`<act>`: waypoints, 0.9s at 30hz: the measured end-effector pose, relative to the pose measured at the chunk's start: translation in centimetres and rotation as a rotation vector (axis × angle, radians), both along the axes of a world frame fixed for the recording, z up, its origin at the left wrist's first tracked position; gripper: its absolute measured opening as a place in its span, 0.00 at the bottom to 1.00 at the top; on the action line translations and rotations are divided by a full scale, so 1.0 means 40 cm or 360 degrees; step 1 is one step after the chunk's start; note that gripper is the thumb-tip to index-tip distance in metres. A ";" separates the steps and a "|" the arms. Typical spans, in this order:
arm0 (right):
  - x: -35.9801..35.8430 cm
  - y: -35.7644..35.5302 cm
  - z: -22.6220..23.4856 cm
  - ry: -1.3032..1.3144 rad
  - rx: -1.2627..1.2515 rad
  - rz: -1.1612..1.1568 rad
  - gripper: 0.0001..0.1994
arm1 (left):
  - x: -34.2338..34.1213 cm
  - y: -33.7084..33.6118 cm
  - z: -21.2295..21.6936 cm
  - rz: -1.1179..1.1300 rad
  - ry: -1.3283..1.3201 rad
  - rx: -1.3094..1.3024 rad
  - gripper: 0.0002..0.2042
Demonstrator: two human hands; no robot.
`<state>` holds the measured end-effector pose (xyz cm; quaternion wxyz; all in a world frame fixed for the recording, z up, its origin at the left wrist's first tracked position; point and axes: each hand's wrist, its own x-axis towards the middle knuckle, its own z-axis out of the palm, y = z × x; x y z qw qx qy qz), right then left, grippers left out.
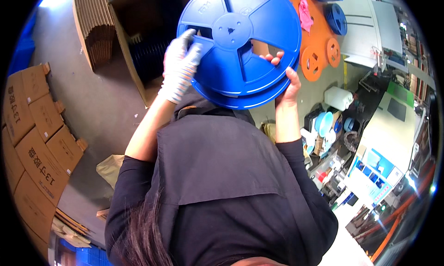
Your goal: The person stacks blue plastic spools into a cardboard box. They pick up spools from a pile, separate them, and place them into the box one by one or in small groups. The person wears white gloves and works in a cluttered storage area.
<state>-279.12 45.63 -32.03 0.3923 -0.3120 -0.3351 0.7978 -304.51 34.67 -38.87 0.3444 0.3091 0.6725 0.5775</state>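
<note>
A large blue plastic reel is held up in front of my chest, its face toward me. A second blue rim shows just below and behind the front disc; I cannot tell whether it is the same reel's other flange. Bare, my right hand grips the lower right rim, with fingertips showing through a cut-out window. My left hand, in a white knit glove, is at the reel's left edge with fingers apart, slightly blurred. Those fingers reach over the face near another cut-out; whether they press on it is unclear.
An open cardboard box with dark blue reels inside stands at the front left. To the right, an orange surface carries a pink cloth, orange discs and blue reels. Stacked cartons line the far left.
</note>
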 end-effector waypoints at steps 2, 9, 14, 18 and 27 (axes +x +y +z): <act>-0.038 -0.036 0.014 -0.0128 0.0175 0.0113 0.28 | 0.044 0.021 0.057 -0.0210 0.0004 -0.0233 0.40; -0.126 -0.110 0.076 -0.0483 0.0287 0.0073 0.36 | 0.008 -0.010 0.055 -0.0135 -0.0961 0.0145 0.49; -0.058 -0.053 0.069 -0.0489 0.0409 -0.0083 0.42 | -0.074 -0.117 0.114 -0.0168 -0.2424 0.0600 0.35; -0.031 -0.040 0.064 -0.0606 0.0453 -0.0150 0.43 | -0.083 -0.154 0.081 -0.0443 -0.2745 0.0867 0.32; -0.004 -0.021 0.062 -0.0490 0.0379 -0.0282 0.33 | -0.072 -0.151 0.065 -0.0317 -0.2892 0.0895 0.36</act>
